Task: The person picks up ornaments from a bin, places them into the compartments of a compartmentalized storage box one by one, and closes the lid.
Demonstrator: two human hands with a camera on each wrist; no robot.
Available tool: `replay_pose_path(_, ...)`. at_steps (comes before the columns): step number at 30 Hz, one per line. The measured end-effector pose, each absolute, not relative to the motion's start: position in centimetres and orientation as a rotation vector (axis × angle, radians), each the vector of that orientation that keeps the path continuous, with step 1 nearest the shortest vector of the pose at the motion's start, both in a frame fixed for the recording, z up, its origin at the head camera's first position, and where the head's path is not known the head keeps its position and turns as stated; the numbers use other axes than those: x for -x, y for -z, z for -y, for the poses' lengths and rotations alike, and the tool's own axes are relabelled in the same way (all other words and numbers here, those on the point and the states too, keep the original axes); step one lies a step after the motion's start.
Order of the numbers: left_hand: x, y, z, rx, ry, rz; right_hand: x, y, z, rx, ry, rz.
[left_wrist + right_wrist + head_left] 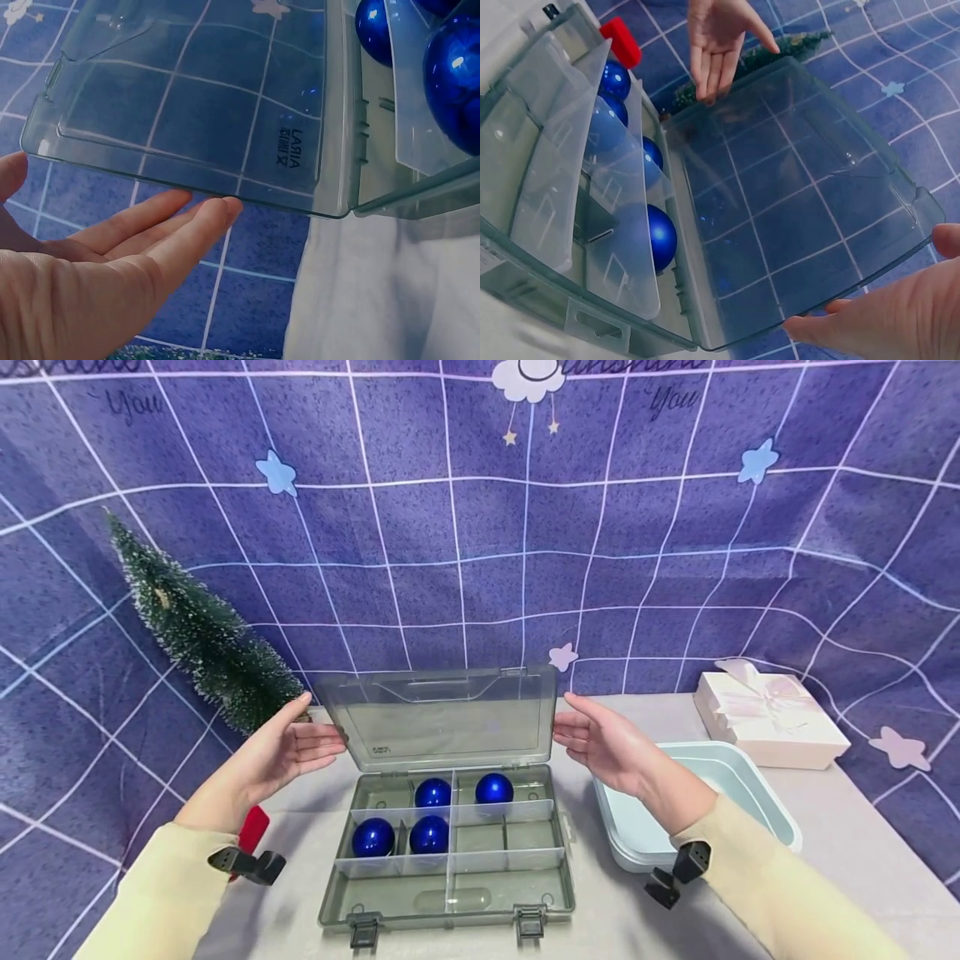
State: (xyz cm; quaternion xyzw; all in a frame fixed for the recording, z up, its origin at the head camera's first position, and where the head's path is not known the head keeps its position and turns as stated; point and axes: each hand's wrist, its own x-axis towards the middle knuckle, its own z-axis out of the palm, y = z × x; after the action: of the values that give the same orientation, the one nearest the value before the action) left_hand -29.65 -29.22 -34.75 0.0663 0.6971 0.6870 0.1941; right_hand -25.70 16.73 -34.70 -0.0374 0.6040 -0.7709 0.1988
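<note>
A grey see-through compartment box [510, 881] stands on the table with its hinged lid [457, 727] raised, leaning slightly back. Several shiny blue balls [373, 837] lie in its back and middle compartments; the front row holds none. My left hand [296, 747] is at the lid's left edge, fingers straight, fingertips touching or nearly touching it in the left wrist view. On the opposite side my right hand [607, 743] has its straight fingers at the lid's right edge, as the right wrist view also shows [877, 315]. Two latches [530, 922] hang at the box's front.
Pale blue trays [757, 793], one in another, sit right of the box, partly under my right forearm. Behind them is a white gift box [780, 718] with a ribbon. A small frosted Christmas tree [202, 627] leans at left. Something red [253, 829] shows beside my left sleeve.
</note>
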Motion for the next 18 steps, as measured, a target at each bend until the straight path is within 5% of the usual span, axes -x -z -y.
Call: replay_pose_path(18,26.8,34.7,29.9,-0.335,-1.892,-1.998,23.3,34.3,-16.8,0.152,2.149,-1.766)
